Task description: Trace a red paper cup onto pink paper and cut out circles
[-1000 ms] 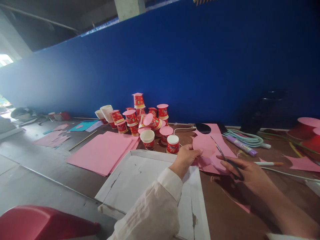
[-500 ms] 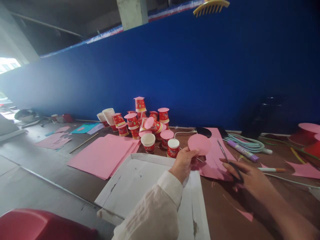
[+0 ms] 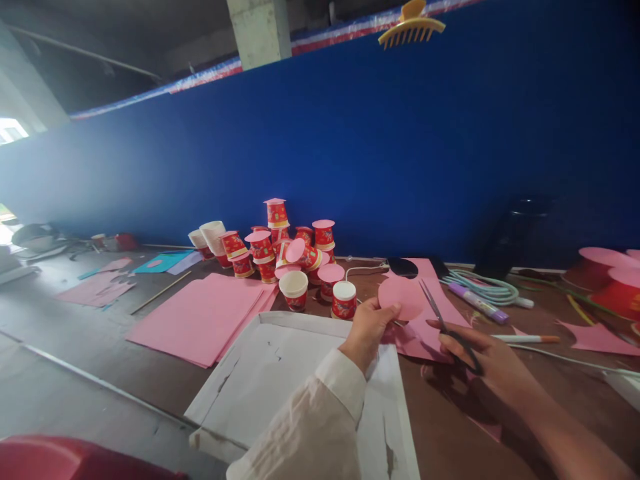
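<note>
Between the thumb and fingers of my left hand point(image 3: 369, 332) is a round pink paper disc point(image 3: 403, 297), held up above the table. My right hand point(image 3: 493, 360) grips a pair of scissors point(image 3: 445, 320) by the dark handles, and the blades point up and left, close to the disc's right edge. Whether the blades touch the disc I cannot tell. Beneath both hands lies a larger pink paper sheet point(image 3: 453, 313). A red paper cup with a white top point(image 3: 344, 300) stands just left of the disc.
Red paper cups point(image 3: 263, 248), several capped with pink discs, are piled at the back. A pink paper stack point(image 3: 195, 317) lies left, a shallow white box lid point(image 3: 295, 380) in front. On the right are a purple glue stick point(image 3: 479, 304), coiled cable point(image 3: 487, 285) and a marker point(image 3: 527, 339).
The scissors have come closer to the disc's right edge as my right hand shifted left. The disc remains in my left hand, and the camera view has moved slightly.
</note>
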Motion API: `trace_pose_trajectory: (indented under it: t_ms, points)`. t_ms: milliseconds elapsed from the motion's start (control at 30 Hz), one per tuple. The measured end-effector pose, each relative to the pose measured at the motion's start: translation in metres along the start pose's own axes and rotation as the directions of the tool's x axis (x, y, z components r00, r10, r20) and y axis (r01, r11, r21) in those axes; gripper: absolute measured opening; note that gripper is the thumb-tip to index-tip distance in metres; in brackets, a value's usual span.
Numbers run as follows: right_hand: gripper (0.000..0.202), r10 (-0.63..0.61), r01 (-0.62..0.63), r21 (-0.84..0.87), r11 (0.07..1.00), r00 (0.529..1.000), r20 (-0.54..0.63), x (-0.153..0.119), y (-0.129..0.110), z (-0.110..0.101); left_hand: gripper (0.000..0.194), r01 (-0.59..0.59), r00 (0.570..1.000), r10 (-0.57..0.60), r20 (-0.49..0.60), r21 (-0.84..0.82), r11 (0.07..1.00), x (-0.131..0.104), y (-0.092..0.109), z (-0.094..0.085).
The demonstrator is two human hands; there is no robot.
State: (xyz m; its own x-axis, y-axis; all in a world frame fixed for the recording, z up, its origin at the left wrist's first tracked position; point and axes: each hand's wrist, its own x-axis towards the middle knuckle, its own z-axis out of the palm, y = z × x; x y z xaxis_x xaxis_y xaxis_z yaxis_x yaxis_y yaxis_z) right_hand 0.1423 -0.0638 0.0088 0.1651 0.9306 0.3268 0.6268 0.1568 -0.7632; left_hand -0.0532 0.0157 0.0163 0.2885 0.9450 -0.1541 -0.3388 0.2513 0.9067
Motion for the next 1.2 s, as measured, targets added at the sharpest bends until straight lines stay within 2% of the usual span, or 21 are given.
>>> trace_pose_trajectory:
  t_ms: [100,267,400,533,667,800,967,1100,1200]
  points:
    - [0.047,0.030,-0.030,-0.002,1.000,0.999,0.016,-0.008,-0.006,0.004,0.046,-0.006,1.000,0.006,-0.006,0.049,0.999,-0.001,0.001,0.000]
    - [0.036,-0.066,0.068,-0.070,0.995,0.998,0.022,-0.011,-0.007,0.004,0.032,-0.003,1.000,0.005,-0.024,0.119,0.993,-0.004,0.006,0.000]
    - [0.041,-0.042,0.044,-0.101,0.994,0.999,0.013,-0.008,-0.003,0.000,0.031,0.006,1.000,-0.003,-0.026,0.141,0.990,-0.005,0.007,0.000]
    - [0.040,0.032,-0.022,-0.113,0.993,0.995,0.093,-0.004,-0.002,-0.003,0.030,0.017,1.000,-0.015,-0.018,0.157,0.987,-0.004,0.007,-0.001]
    - [0.041,0.021,-0.019,-0.079,0.997,0.999,0.029,-0.005,-0.006,-0.002,0.025,0.014,1.000,-0.012,-0.015,0.158,0.987,-0.003,0.005,-0.002]
    - [0.037,0.037,-0.029,-0.076,0.997,0.994,0.102,-0.001,-0.005,-0.006,0.020,0.019,1.000,-0.017,-0.009,0.167,0.986,-0.003,0.004,-0.002]
    - [0.053,0.136,-0.124,-0.093,0.988,0.982,0.131,0.003,-0.003,-0.010,0.023,0.012,1.000,-0.013,0.008,0.148,0.989,-0.004,0.004,-0.002]
    - [0.054,0.138,-0.131,-0.083,0.988,0.986,0.092,0.000,-0.004,-0.008,0.027,0.007,1.000,-0.010,0.021,0.138,0.990,-0.004,0.004,-0.002]
    - [0.055,0.121,-0.108,-0.120,0.987,0.987,0.106,0.000,-0.002,-0.007,0.029,0.008,1.000,-0.010,0.016,0.139,0.990,-0.003,0.004,-0.003]
